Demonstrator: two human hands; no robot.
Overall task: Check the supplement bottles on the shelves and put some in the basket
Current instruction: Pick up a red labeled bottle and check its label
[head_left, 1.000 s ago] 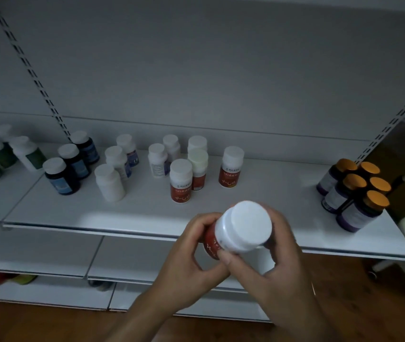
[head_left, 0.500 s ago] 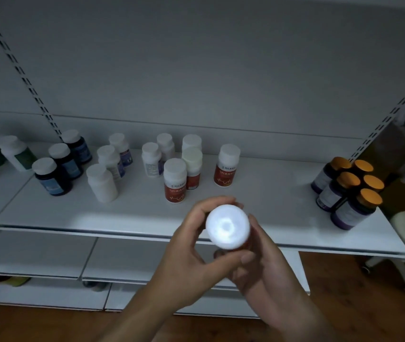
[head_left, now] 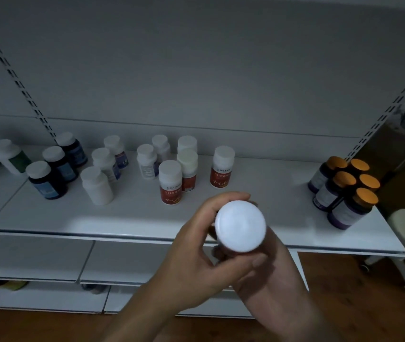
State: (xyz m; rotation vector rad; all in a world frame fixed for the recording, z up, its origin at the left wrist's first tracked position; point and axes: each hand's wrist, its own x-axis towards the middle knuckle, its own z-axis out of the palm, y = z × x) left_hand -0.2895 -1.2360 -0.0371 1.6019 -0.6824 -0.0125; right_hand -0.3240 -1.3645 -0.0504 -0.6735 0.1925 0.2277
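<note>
Before the shelf (head_left: 270, 206) — bottle (head_left: 241, 227) now cap-up

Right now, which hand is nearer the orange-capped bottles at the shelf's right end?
Right. The right hand holds the white-capped bottle on its right side, left of the orange-capped bottles; the left hand grips its left side, farther away.

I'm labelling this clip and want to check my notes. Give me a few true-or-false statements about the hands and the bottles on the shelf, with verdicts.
1. The left hand and the right hand both hold the white-capped plastic bottle. True.
2. The five orange-capped purple bottles stand at the left end of the white shelf. False: at the right end.
3. The held bottle's cap is off. False: it is on.
4. Three dark blue white-capped bottles stand left of the red-labelled white bottles. True.
</note>
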